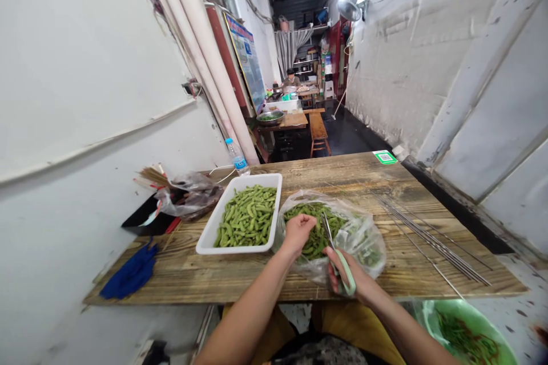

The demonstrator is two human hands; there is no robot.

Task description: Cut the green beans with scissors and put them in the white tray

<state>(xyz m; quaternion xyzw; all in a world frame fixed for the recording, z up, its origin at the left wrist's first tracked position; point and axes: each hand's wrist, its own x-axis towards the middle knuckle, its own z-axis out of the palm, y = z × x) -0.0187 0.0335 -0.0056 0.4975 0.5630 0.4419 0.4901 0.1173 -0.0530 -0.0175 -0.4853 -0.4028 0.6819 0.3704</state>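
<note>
My left hand [297, 232] reaches into a clear plastic bag [363, 236] of green bean pods, its fingers curled closed over the pods [319, 236]. My right hand [349, 276] grips a pair of scissors with green handles [345, 271], blades pointing up into the bag. To the left of the bag stands a white rectangular tray [205, 242] filled with trimmed green pods [248, 217]. Everything rests on a wooden table [205, 274].
Thin metal skewers [432, 242] lie on the table's right side. A blue cloth [131, 274], a bag of bamboo sticks [180, 194] and a water bottle [237, 157] sit at the left. A green basin [466, 333] with scraps stands lower right. A person sits far back.
</note>
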